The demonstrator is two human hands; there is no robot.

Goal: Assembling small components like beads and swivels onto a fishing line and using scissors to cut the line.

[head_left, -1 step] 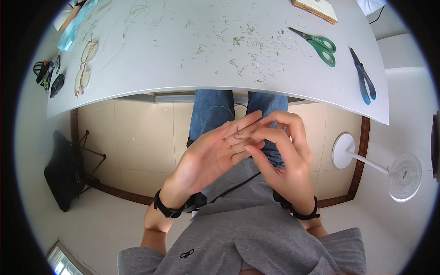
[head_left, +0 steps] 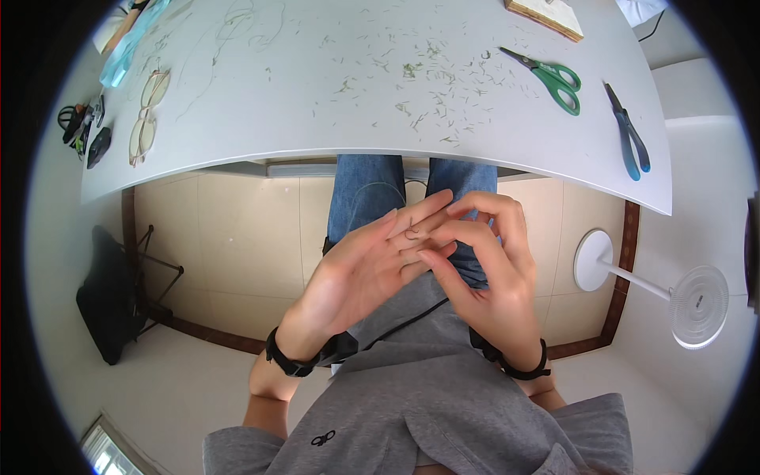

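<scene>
Just beyond both hands, a big white table point(head_left: 261, 119) spreads out, with the person's jeans point(head_left: 356, 202) poking under its edge. Left hand point(head_left: 360, 257) is palm up, fingers stretched flat, not gripping anything. Right hand point(head_left: 503, 281) is bent over those fingers, thumb and forefinger curving toward each other, but honestly I can't tell if they've got anything pinched. Ahead and to the right of the grip, green-handled scissors point(head_left: 546, 71) and blue-handled pliers point(head_left: 624, 120) are just lying there, no one using them. Progress-wise, I'd guess a fair bit of snipping is done, going by the tiny clippings point(head_left: 410, 70) scattered ahead of the fingers. Some long loose strands point(head_left: 214, 59) further left look uncut, so maybe there's more of that left. Another thin strand point(head_left: 380, 184) arcs over the jeans near the left fingertips, can't see where it ends. And the smallest bit, a dark little curl point(head_left: 412, 234), lies right on the left fingers, just beside the right forefinger, so that piece doesn't look finished with yet imo.
</scene>
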